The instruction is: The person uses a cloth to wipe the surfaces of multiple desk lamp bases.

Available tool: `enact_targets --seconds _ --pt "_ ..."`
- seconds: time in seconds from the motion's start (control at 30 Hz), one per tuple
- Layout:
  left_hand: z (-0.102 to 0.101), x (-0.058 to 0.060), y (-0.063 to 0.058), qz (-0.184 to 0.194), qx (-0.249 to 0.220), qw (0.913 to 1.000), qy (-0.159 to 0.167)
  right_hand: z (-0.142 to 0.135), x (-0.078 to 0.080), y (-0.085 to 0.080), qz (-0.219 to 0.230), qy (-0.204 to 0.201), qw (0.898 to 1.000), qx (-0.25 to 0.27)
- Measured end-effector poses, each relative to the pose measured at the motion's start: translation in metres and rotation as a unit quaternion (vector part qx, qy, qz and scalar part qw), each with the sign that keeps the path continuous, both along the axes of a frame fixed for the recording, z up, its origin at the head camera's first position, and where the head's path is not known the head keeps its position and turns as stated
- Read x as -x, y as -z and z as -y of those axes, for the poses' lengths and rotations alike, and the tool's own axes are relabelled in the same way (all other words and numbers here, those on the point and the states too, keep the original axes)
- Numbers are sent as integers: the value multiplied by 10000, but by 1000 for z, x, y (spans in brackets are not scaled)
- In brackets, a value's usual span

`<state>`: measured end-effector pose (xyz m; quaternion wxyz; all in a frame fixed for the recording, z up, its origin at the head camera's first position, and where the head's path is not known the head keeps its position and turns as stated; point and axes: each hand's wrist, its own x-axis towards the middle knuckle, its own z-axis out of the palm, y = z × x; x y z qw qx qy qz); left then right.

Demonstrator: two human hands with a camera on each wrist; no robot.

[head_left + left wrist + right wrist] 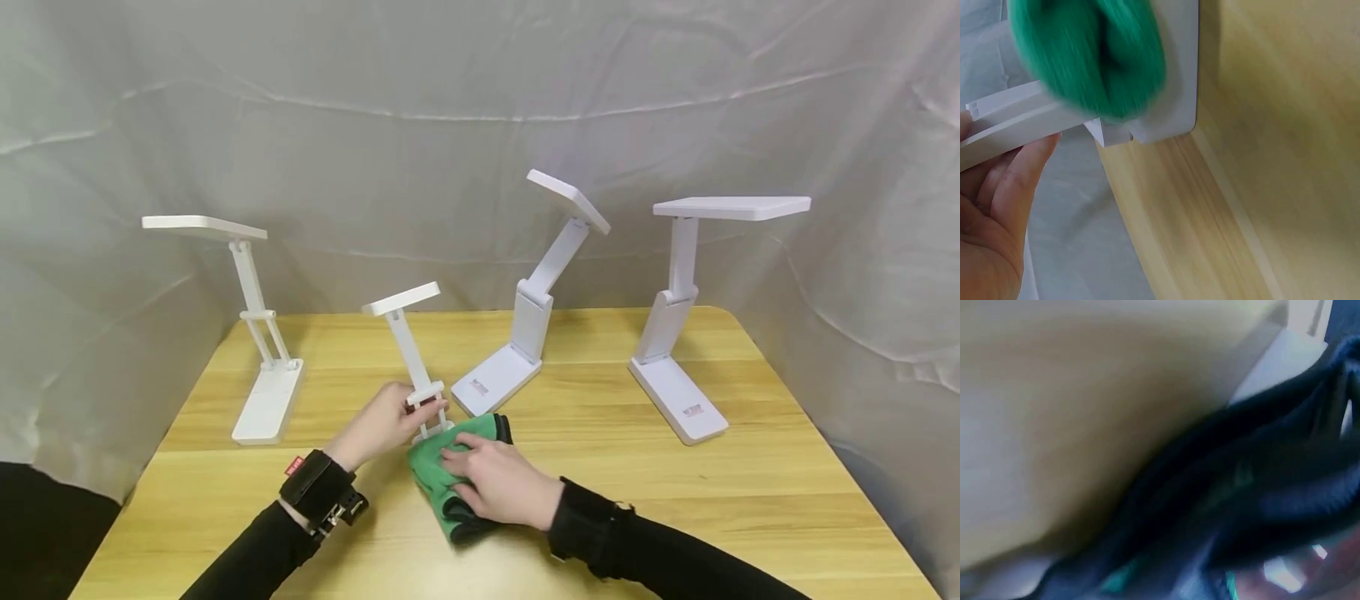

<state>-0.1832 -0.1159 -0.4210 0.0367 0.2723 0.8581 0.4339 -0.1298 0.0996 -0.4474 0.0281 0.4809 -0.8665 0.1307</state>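
Observation:
A white folding desk lamp point(408, 343) stands front and centre on the table, its head tilted. My left hand point(381, 427) grips the lamp's lower arm just under the middle hinge; in the left wrist view thumb and fingers hold that white arm point(1029, 119) from both sides. Over the lamp's base lies a green cloth point(435, 467) with black edging, bunched under my right hand point(504, 485), whose bent fingers hold it against the base. Most of the base is hidden by the cloth in the head view; its white corner point(1175, 81) shows in the left wrist view.
Three more white folding lamps stand unfolded on the wooden table point(600, 467): one at the left point(268, 404), one behind the cloth point(498, 379), one at the right point(678, 400). A grey curtain point(420, 192) hangs behind and along the sides.

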Motion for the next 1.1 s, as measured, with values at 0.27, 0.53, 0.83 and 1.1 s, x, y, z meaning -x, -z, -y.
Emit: enact_targets --seconds 0.27,0.53,0.83,1.1 --pt "-4 -5 4 -94 -74 9995 -283 -14 -26 1 320 -386 9987 -59" --pt "-18 -26 7 -669 -41 9894 -1289 -57 -27 1 230 702 9972 132" --pt "-13 -31 15 366 300 9953 -840 -23 -31 -2 -360 673 9955 -561" --pt "0 -28 12 446 553 9975 37 -10 -23 -3 -722 1146 9887 -639"
